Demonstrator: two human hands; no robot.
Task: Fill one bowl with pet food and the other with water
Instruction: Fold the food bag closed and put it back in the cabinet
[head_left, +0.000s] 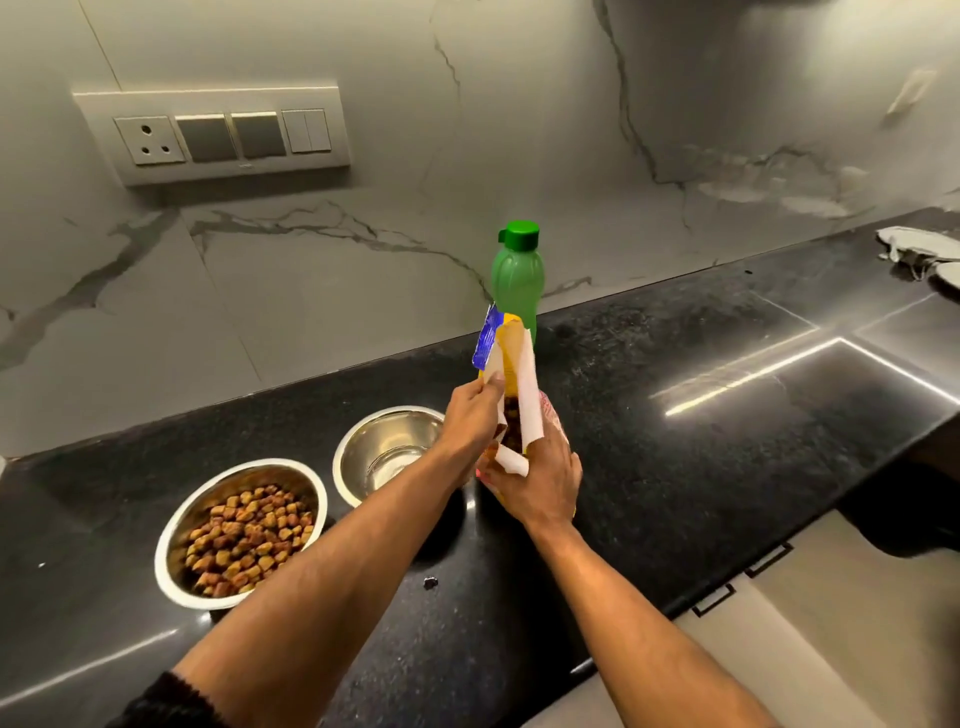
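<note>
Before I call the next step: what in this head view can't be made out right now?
- Second bowl: the left hand covers its right side; no water visible, but its floor is all glare.
- Green bottle: opaque, base behind the food bag; fill level unknown.
- Food bag: print hidden by the right hand; amount left unclear.
- Grey items at far right: cut by the frame edge, unidentifiable.

Two steel bowls side by side on black counter: left bowl (241, 530) heaped with brown kibble, right bowl (388, 451) empty; opened yellow-blue food bag (511, 384) upright, kibble showing inside; capped green bottle (518, 275) standing behind
</note>
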